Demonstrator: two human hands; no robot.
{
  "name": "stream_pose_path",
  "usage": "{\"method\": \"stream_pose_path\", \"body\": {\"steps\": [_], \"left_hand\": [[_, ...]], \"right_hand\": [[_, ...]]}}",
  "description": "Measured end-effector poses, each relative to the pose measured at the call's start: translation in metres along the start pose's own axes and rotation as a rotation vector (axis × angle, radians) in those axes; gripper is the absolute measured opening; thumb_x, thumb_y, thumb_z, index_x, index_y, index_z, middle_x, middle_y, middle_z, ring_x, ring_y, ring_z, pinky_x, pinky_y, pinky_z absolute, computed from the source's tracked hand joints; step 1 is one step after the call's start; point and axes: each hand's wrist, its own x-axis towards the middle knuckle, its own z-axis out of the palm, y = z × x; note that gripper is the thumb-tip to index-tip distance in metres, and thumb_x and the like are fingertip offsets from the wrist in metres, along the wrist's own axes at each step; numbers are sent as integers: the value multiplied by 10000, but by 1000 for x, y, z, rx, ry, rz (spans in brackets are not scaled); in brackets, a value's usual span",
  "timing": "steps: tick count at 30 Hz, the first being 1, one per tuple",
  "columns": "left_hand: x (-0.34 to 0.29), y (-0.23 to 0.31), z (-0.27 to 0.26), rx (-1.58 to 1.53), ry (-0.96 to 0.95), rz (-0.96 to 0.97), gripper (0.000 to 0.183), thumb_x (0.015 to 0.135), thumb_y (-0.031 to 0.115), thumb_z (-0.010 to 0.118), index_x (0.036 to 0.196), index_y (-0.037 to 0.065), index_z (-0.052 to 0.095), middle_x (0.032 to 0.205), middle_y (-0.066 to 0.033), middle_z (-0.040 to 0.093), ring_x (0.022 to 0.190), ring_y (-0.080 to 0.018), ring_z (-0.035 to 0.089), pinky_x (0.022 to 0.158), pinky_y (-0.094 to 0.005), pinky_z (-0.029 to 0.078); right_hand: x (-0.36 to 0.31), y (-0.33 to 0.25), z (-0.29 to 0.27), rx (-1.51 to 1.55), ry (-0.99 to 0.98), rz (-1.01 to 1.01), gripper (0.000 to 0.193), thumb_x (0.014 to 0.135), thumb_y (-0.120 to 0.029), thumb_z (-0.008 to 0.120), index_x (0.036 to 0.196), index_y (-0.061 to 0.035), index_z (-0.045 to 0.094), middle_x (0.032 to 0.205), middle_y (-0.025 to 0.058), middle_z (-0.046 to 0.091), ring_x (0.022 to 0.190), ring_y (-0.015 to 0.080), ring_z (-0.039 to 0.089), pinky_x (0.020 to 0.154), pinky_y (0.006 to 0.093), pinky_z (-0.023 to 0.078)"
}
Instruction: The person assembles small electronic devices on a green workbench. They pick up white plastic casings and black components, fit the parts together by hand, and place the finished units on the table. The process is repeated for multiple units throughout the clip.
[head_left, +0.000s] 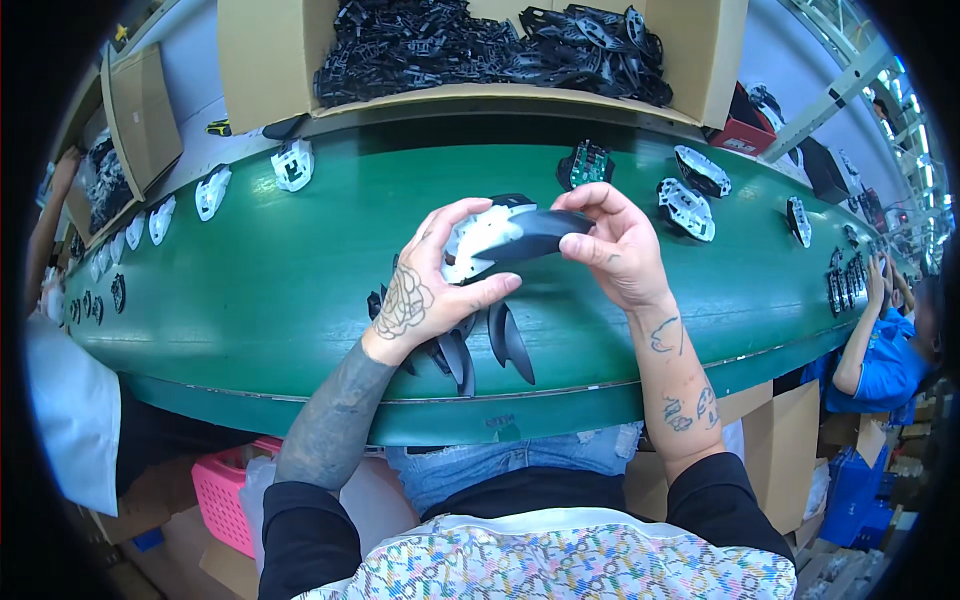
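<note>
head view | left fisheye of two, worn on the person's head | faces down and forward across the green table [300, 270] | near, left hand [425, 275] and right hand [627, 245] mid-frame | spans patterned shirt [560, 560] to cardboard box [265, 70]

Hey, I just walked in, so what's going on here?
At a green work surface, a person holds up a white plastic shell in the left hand, while the right hand pinches a curved black panel that meets it; whether they're fastened, I can't tell. Loose curved black pieces lie near the left wrist, and a cardboard box of black parts stands at the far side.
</note>
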Motion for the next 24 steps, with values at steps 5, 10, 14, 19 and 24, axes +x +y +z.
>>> {"method": "stream_pose_path", "body": {"steps": [5,10,14,19,24], "left_hand": [[0,11,-4,103,-1,111,802,642,432,860,1283,92,520,1273,-166,527,1134,-311,570,897,-399,500],[0,8,-5,232,16,255,794,669,455,837,1299,99,510,1309,-209,481,1182,-371,531,943,-438,478],[-2,11,-5,299,17,323,718,731,377,804,1316,94,496,1293,-219,493,1204,-396,503,975,-447,454],[-1,10,-3,304,77,350,737,748,272,787,1358,48,439,1269,-230,515,1183,-395,517,977,-439,451],[-9,10,0,-10,58,117,938,673,219,829,1426,4,313,1300,-229,514,1177,-345,549,992,-408,451]], "right_hand": [[1,4,-6,-49,-52,46,337,800,48,722,1113,30,599,1102,113,632,1011,172,623,898,306,525],[2,6,-2,-172,-67,21,338,810,25,723,1131,27,619,1116,96,634,994,157,624,882,289,525],[4,11,2,-345,-33,-133,325,807,2,734,1120,-2,645,1141,67,627,952,128,623,836,250,517],[2,0,2,-758,-2,-100,326,801,-25,752,1113,-18,661,1231,79,576,945,106,606,822,233,509],[6,5,-1,-256,6,5,509,809,-20,742,1280,-14,549,1305,107,522,909,124,607,835,254,516]]}}
